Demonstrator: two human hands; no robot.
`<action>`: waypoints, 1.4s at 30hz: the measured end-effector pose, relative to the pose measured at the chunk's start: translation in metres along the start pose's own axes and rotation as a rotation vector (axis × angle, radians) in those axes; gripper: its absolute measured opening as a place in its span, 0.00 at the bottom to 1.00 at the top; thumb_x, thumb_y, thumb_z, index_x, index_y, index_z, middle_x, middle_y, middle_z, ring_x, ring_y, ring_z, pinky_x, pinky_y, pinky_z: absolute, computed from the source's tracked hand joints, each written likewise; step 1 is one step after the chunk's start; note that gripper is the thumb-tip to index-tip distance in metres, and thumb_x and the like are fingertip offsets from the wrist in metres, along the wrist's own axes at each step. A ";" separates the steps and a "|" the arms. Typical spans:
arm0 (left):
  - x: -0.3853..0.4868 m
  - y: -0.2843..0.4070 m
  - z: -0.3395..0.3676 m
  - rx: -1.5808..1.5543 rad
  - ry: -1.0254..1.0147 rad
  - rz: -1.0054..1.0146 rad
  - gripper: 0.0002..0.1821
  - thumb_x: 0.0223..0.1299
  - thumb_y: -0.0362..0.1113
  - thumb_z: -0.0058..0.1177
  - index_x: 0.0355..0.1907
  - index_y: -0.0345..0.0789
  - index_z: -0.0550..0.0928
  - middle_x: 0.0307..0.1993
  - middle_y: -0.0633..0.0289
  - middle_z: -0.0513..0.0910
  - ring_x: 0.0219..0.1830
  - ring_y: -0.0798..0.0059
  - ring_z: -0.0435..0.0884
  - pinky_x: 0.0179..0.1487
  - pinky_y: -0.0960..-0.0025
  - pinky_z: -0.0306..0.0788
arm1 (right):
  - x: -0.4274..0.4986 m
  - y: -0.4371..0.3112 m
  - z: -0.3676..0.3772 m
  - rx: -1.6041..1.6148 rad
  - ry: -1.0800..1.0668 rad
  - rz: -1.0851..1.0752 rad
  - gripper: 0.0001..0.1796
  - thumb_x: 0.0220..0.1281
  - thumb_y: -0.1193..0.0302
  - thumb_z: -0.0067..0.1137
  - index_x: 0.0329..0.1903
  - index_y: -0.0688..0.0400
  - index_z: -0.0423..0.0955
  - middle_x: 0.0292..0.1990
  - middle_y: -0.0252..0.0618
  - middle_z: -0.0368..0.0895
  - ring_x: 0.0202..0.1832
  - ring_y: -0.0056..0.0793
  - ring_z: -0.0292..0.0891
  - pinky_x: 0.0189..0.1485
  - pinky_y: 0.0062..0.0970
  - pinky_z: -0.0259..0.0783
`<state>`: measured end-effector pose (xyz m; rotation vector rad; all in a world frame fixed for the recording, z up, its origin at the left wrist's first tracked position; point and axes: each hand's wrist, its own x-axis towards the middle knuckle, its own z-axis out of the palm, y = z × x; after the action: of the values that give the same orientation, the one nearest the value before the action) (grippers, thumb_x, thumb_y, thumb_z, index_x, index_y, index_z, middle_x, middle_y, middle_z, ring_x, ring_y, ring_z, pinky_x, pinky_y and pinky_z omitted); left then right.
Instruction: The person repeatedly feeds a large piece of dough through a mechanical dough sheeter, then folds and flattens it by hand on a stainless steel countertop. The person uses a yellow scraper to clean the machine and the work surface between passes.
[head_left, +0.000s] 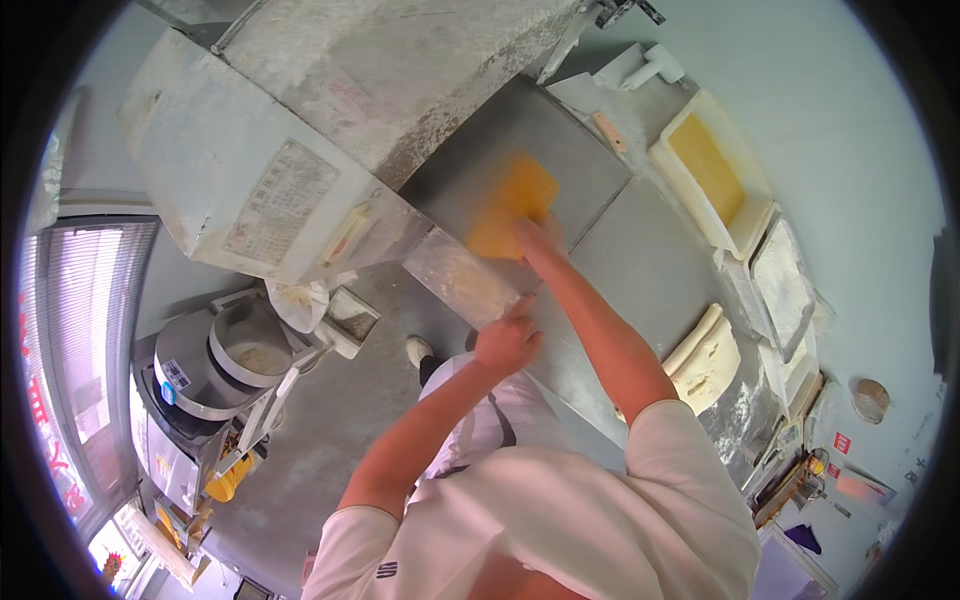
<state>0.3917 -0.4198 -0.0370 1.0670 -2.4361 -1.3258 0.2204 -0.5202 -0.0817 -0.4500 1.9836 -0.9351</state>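
My right hand grips a yellow-orange cloth or flat sheet, blurred by motion, over the dark metal tray or plate. Whether it is a cloth cannot be told for sure. My left hand is nearer my body, with a finger extended to the corner of a floury, translucent panel; nothing shows in its grasp. To the right, a slab of pale folded dough lies on the grey metal worktop.
A flour-dusted machine stands on the left. A mixer with a metal bowl is lower left. A white tub with yellow contents and flour-covered containers line the wall. A pinkish-handled tool lies beyond the dark plate.
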 end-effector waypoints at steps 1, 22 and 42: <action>0.000 -0.001 0.000 -0.024 0.032 0.024 0.13 0.56 0.42 0.62 0.27 0.33 0.81 0.65 0.59 0.76 0.36 0.48 0.86 0.40 0.50 0.80 | -0.004 0.009 -0.018 0.019 0.031 -0.023 0.15 0.60 0.63 0.62 0.45 0.58 0.80 0.27 0.36 0.82 0.18 0.27 0.75 0.18 0.27 0.70; -0.004 -0.001 0.004 0.098 0.137 0.124 0.13 0.55 0.40 0.64 0.24 0.36 0.76 0.63 0.58 0.79 0.25 0.54 0.84 0.28 0.58 0.78 | -0.017 -0.052 -0.071 -0.794 -0.415 -0.590 0.30 0.60 0.72 0.47 0.67 0.63 0.67 0.51 0.64 0.81 0.55 0.62 0.77 0.59 0.48 0.73; -0.071 -0.033 -0.036 -0.026 0.464 0.111 0.15 0.75 0.41 0.47 0.50 0.32 0.80 0.54 0.46 0.80 0.58 0.45 0.76 0.64 0.49 0.68 | -0.190 -0.036 -0.037 -0.266 0.109 -0.520 0.18 0.67 0.64 0.53 0.55 0.60 0.73 0.44 0.58 0.84 0.47 0.58 0.82 0.48 0.51 0.76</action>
<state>0.4769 -0.4082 -0.0295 1.0726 -2.0923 -0.9439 0.2936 -0.4099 0.0647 -1.1247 2.1422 -1.0224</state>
